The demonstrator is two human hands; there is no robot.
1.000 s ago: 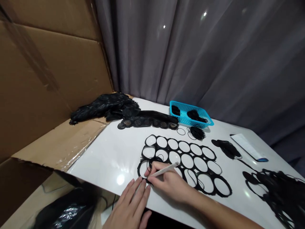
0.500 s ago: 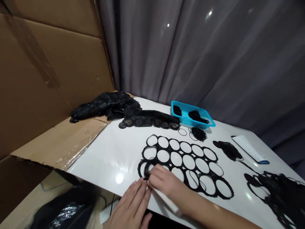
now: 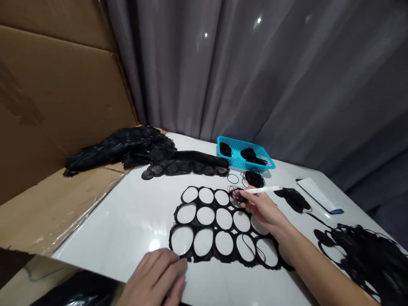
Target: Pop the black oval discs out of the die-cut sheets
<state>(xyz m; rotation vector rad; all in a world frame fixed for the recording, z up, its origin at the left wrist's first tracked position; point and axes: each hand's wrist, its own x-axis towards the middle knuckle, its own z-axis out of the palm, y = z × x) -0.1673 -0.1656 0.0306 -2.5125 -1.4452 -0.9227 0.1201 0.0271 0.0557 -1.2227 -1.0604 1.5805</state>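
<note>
At the far left a cardboard box (image 3: 57, 89) stands with a flap lying flat on the white table (image 3: 134, 221); a crumpled black pile (image 3: 119, 146) rests partly on that flap and partly on the table. Below the table edge lies a black bag (image 3: 78, 289), cut off by the lower border of the view. The person's left hand (image 3: 156, 274) is at the near edge, fingers bent and together, just beside the near left corner of the black sheet; no item is visible in it, but its palm is hidden, so whether it is closed cannot be told. Behind it, a folded black strip (image 3: 191, 163) bearing a row of discs adjoins the pile. The black sheet (image 3: 195, 226) lies flat at mid-table, perforated with three rows of large round holes, with loose thin strands across two near-row holes. Beyond it are a blue basket (image 3: 237, 165) containing black bundles, a single thin ring (image 3: 238, 179) and a tangle of rings (image 3: 254, 179). The right hand (image 3: 263, 208), above the sheet's far right part, grips a white pen-like tool (image 3: 267, 189); thin black loops (image 3: 232, 189) gather at its fingertips, contact unclear. Further right are a flat black piece (image 3: 295, 199), a pale pad (image 3: 318, 195) with a blue corner, and a black heap (image 3: 363, 250).
</note>
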